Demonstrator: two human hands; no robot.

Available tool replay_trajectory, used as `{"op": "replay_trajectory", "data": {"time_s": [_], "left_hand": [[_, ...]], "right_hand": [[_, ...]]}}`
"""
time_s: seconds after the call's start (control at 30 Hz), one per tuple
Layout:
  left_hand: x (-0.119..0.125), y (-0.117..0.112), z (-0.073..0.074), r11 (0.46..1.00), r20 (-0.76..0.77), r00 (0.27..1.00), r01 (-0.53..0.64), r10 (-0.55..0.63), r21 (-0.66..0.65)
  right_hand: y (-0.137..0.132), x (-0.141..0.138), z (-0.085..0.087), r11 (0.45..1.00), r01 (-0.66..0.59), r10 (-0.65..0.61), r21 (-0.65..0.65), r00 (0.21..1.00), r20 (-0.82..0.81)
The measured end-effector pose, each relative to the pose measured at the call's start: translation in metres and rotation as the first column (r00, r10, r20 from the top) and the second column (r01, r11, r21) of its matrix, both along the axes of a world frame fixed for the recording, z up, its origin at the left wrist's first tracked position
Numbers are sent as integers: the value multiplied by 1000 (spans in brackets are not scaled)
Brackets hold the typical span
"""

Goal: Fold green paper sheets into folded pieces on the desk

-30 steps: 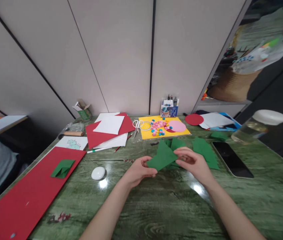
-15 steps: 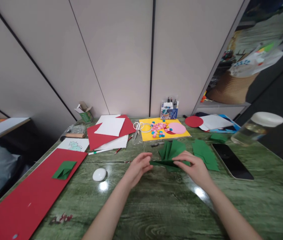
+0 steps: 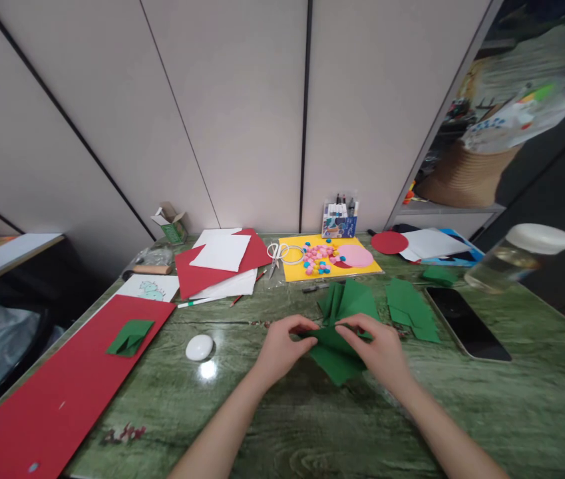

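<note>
Between my two hands is a sheet of green paper [image 3: 338, 359], tilted so that its broad face slopes down toward me. My left hand [image 3: 286, 344] pinches its left edge between thumb and fingers. On the upper right edge, my right hand [image 3: 375, 342] grips it the same way. Just behind stands a fan of folded green paper [image 3: 355, 301], partly hidden by my hands. More green paper pieces [image 3: 412, 309] lie flat to the right of it. A small folded green piece [image 3: 131, 337] rests on the long red sheet at left.
A phone [image 3: 466, 322] and a lidded jar [image 3: 504, 263] are at right. Scissors [image 3: 275, 256] and yellow paper [image 3: 292, 271] with coloured pompoms [image 3: 318, 253] lie at the back. A white oval object [image 3: 199, 348] sits left of my hands, near the long red sheet [image 3: 62, 392].
My left hand has closed on the green paper's left edge. The sheet has tipped from nearly edge-on to showing its face, and my right hand has shifted slightly down and left.
</note>
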State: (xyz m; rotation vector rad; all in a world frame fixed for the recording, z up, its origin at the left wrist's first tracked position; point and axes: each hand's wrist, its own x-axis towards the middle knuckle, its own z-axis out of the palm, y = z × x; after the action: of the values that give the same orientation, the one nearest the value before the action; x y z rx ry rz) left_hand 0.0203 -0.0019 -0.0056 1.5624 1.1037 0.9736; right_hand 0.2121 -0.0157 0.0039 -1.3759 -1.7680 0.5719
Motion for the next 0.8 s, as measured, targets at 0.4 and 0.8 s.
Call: {"op": "replay_trajectory", "data": {"time_s": [0.4,0.8], "left_hand": [[-4,6,-4,989,183,978,-78,99,-122],[8,-10,4,988,-192,980,69,-41,142]], "right_hand": [[14,9,-8,965,-66,44,-253,995,-91],[1,-10,-4,967,-177,188,-182,981,48]]}}
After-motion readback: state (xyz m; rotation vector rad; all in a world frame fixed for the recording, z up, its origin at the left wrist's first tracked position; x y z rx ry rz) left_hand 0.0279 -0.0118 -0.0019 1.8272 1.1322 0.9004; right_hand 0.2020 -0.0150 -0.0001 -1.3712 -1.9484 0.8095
